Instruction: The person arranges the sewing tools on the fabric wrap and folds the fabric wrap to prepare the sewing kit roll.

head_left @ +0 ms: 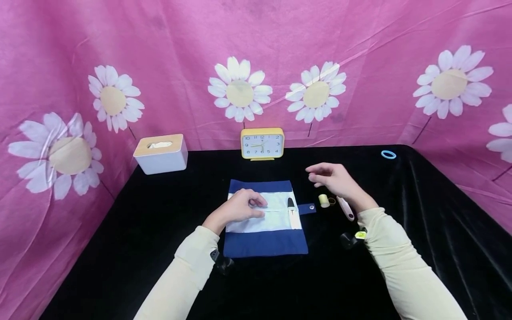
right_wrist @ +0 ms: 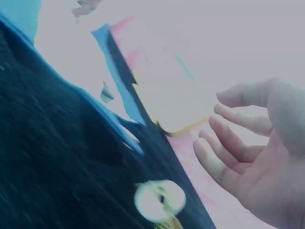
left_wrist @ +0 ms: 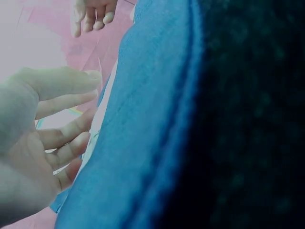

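Observation:
A navy fabric organizer [head_left: 266, 243] with a pale inner pocket panel lies spread flat on the black cloth, its snap strap [head_left: 307, 208] sticking out to the right. A slim white tool with a black tip [head_left: 293, 215] sits upright at the panel's right side. My left hand [head_left: 245, 205] is over the pale panel, fingers loosely bent, holding nothing. To the right, my right hand [head_left: 329, 175] hovers past the organizer, relaxed and empty. Below it are a pale yellow thread spool [head_left: 324, 201], a small gold-coloured ring [head_left: 332, 202] and a pinkish-white handled tool [head_left: 346, 209], partly hidden by the forearm.
A yellow clock [head_left: 262, 144] stands at the table's back edge. Back left is a white tissue box [head_left: 161, 155] with a wooden lid, and a light blue ring [head_left: 388, 154] lies back right. A pink daisy-print curtain [head_left: 176, 80] hangs behind the table.

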`<state>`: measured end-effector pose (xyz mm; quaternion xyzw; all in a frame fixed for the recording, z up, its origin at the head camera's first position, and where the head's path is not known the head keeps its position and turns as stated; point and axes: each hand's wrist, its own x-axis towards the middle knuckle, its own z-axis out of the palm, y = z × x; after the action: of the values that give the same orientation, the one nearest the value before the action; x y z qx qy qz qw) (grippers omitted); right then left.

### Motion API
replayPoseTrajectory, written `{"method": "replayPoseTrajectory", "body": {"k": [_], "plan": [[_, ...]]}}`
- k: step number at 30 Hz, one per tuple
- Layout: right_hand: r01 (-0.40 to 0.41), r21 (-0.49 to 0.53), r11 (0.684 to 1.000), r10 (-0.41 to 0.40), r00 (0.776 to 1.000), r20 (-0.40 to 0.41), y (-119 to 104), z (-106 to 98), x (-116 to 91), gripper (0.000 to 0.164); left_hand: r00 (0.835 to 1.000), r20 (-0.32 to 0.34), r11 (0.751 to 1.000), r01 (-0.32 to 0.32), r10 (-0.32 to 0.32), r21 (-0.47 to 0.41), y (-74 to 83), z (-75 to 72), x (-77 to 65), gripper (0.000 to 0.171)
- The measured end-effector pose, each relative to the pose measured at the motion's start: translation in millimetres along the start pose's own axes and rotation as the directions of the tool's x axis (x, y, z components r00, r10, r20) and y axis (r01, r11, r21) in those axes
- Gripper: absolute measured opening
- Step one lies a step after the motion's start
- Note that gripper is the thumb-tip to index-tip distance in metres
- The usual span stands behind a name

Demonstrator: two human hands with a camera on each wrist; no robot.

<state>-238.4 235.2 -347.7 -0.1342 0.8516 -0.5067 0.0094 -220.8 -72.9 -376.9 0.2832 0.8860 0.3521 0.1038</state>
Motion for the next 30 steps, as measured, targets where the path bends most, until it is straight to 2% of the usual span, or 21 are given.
{"method": "replayPoseTrajectory", "body": {"k": [5,9,13,17,23,30], "plan": [[-0.036,-0.01,0.999,0.035,0.997,-0.062,12.0,-25.6,-11.2,0.038,0.999,-0.037,1.0,0.003,-0.003,0.016,-0.3,5.0,-0.3,0.023],[-0.028,-0.024,0.999,0.026,0.997,-0.077,28.2,-41.4,-20.8,0.039,0.996,-0.06,0.998,0.065,-0.064,0.004,1.2,8.2,-1.6,0.022],[-0.008,-0.015,1.0,0.006,0.995,-0.1,43.4,-53.0,-30.2,0.032,0.992,-0.082,0.995,0.097,-0.097,0.005,1.6,10.4,-1.6,0.02],[-0.011,-0.02,1.0,0.009,0.993,-0.121,55.7,-61.3,-39.9,0.03,0.991,-0.11,0.996,0.078,-0.075,0.03,-0.1,13.1,0.1,0.018],[-0.028,-0.088,0.996,0.016,0.99,-0.139,72.5,-68.7,-50.9,0.039,0.988,-0.146,0.998,0.049,-0.044,0.031,0.0,18.3,2.3,0.016],[-0.08,-0.145,0.986,0.057,0.985,-0.16,78.9,-73.3,-57.6,0.041,0.983,-0.181,0.998,0.025,-0.015,0.054,-0.2,25.0,4.0,0.015]]}}
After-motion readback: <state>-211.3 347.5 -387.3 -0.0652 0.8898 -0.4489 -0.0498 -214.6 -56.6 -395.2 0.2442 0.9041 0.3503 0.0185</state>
